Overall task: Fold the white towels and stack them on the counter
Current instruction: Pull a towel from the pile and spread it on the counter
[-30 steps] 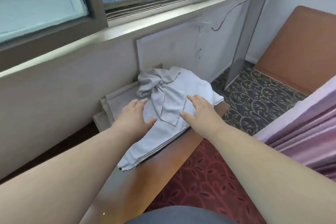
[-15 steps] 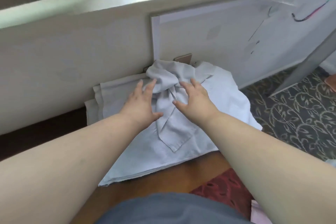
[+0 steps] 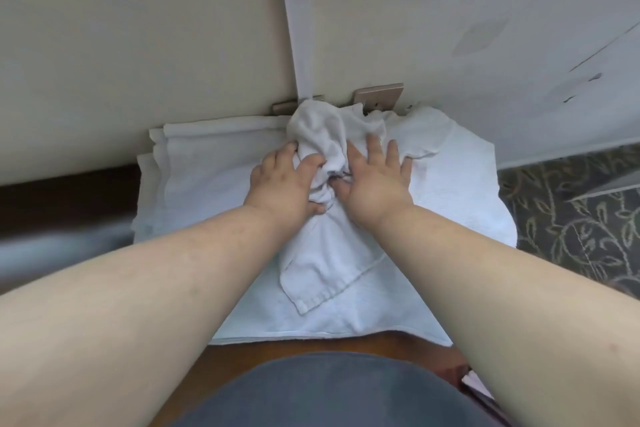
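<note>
A crumpled white towel [image 3: 322, 128] lies bunched on top of a spread flat white towel [image 3: 450, 218] on the wooden counter [image 3: 408, 340]. Its loose end trails toward me. My left hand [image 3: 282, 184] grips the bunch from the left, index finger and thumb curled round the cloth. My right hand [image 3: 375, 180] lies on the towel's right side with fingers straight and spread, thumb pressed against the bunch. A stack of folded white towels [image 3: 207, 156] sits to the left against the wall.
The cream wall [image 3: 138, 45] rises directly behind the towels, with a white panel [image 3: 450, 45] leaning on it and a small tan plate [image 3: 379, 94] at its foot. Patterned carpet [image 3: 571, 218] lies lower at the right. My grey clothing [image 3: 329, 392] fills the bottom.
The view has dropped and closed in on the towels. Both hands slid forward onto the crumpled towel, and my left hand has closed on its bunched part.
</note>
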Motion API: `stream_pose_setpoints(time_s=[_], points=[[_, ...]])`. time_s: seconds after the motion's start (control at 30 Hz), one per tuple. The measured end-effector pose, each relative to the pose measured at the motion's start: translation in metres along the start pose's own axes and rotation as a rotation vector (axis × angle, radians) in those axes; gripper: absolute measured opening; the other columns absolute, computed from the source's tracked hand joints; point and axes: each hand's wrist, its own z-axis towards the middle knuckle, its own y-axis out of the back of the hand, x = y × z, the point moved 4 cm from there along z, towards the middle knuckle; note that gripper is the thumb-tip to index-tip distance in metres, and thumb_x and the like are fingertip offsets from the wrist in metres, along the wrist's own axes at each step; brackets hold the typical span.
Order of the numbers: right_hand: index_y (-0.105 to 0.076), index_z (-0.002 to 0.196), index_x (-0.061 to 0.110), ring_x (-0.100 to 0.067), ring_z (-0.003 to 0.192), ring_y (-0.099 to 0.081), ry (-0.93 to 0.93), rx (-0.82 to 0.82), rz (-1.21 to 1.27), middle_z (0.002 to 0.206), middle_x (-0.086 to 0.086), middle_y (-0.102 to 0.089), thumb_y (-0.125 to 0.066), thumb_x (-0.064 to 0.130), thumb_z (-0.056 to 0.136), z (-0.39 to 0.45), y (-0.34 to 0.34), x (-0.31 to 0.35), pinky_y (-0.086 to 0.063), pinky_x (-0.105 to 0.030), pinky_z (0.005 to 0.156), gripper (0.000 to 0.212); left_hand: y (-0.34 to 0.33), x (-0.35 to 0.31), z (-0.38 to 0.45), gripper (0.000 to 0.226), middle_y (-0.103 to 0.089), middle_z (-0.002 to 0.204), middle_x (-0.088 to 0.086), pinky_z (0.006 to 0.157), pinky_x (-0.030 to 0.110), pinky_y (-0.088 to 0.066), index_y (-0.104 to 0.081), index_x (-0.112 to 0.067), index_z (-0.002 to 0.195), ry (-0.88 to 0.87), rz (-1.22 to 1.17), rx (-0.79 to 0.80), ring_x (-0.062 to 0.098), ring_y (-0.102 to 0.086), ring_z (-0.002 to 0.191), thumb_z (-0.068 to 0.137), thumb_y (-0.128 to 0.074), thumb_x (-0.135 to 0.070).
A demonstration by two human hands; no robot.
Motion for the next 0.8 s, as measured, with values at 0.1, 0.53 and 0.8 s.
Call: stream_pose_setpoints(time_s=[0.1,0.53,0.8], points=[[-0.033,0.148,0.034,-0.033,0.148,-0.007,0.062,-0.090,0.009,0.161,0.001,-0.020,-0.036,0.046,0.098,0.001,0.001,0.004,-0.001,-0.061,0.116,0.051,0.004,-0.002,-0.001,0.043,-0.034,0.141,0.009,0.101,0.042,-0.029,-0.054,-0.027,0.118,-0.018,-0.096,-0.091,0.034,-0.032,0.124,0.081,-0.069,-0.046],[-0.038,0.150,0.018,-0.022,0.140,-0.032,0.429,-0.270,0.600,0.154,-0.006,-0.035,-0.046,0.008,0.095,-0.054,0.060,0.077,-0.025,-0.029,0.117,0.056,0.070,0.006,-0.045,0.034,-0.048,0.106,0.022,0.071,0.035,-0.041,-0.037,-0.017,0.109,-0.025,-0.348,-0.532,0.037,-0.050,0.091,0.081,-0.053,-0.024],[-0.038,0.149,0.011,-0.014,0.142,-0.024,0.665,-0.350,0.739,0.154,-0.013,-0.031,-0.046,0.011,0.095,-0.100,0.088,0.190,-0.014,-0.013,0.114,0.055,0.137,0.064,-0.122,0.028,-0.040,0.096,-0.014,0.076,0.015,-0.041,-0.041,-0.026,0.101,0.134,-0.586,-0.933,0.001,-0.046,0.090,0.088,-0.065,-0.020]])
